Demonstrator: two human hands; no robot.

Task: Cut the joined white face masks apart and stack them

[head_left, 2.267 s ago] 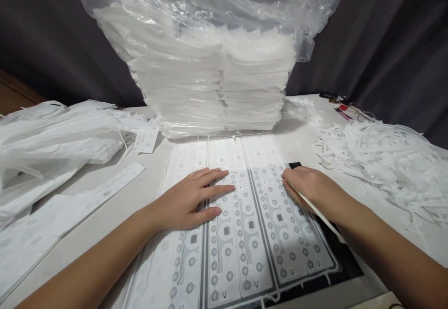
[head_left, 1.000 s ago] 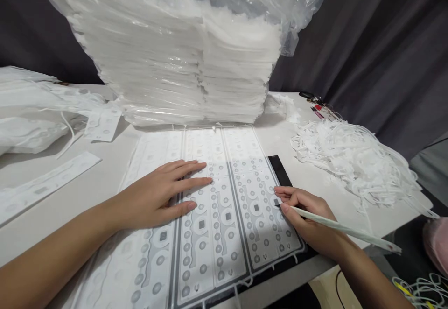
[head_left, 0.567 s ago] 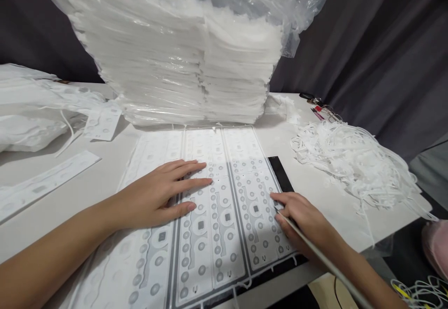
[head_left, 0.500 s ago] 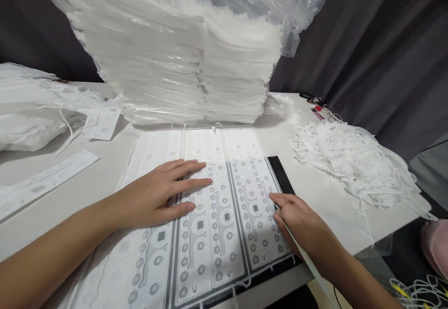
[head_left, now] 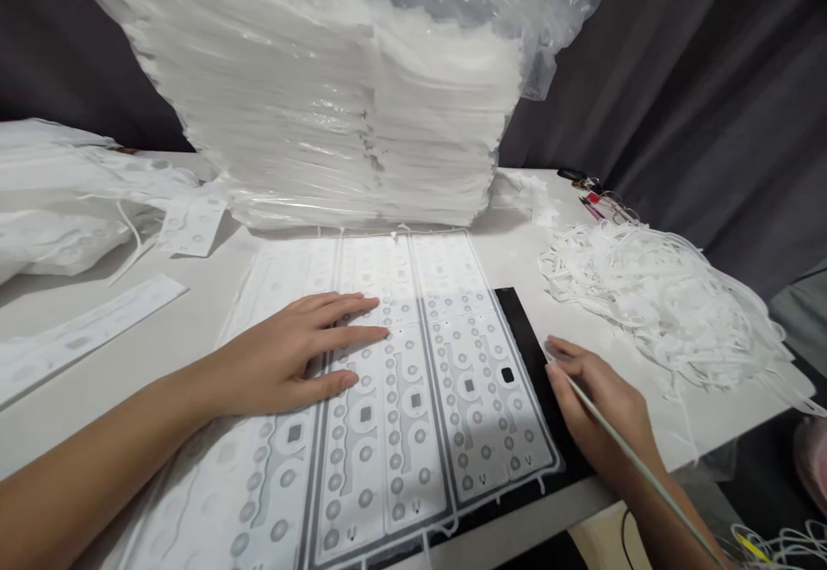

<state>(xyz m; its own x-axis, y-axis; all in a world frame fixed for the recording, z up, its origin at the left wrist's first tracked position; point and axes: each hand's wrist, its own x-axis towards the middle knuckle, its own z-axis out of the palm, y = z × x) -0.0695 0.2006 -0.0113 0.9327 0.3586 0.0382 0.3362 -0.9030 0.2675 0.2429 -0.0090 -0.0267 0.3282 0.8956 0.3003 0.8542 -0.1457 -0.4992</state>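
Note:
A white sheet of punched strips (head_left: 413, 398) with grey dots and small dark squares lies flat on a black mat (head_left: 526, 337). My left hand (head_left: 290, 359) rests palm down on the sheet's left half, fingers spread. My right hand (head_left: 600, 411) sits at the sheet's right edge on the mat, fingers pinched on a thin white strip (head_left: 646, 471) that trails back toward me along the wrist.
A tall plastic-wrapped stack of white sheets (head_left: 342, 96) stands behind the sheet. A tangle of white trimmings (head_left: 652, 294) lies at right. Loose strips (head_left: 83, 333) and plastic bags (head_left: 65, 200) lie at left. Small items (head_left: 591, 191) sit at the far right. The table edge runs near my right forearm.
My right hand moved from the sheet's right strip outward to the mat edge, still holding the thin strip. The left hand stayed put.

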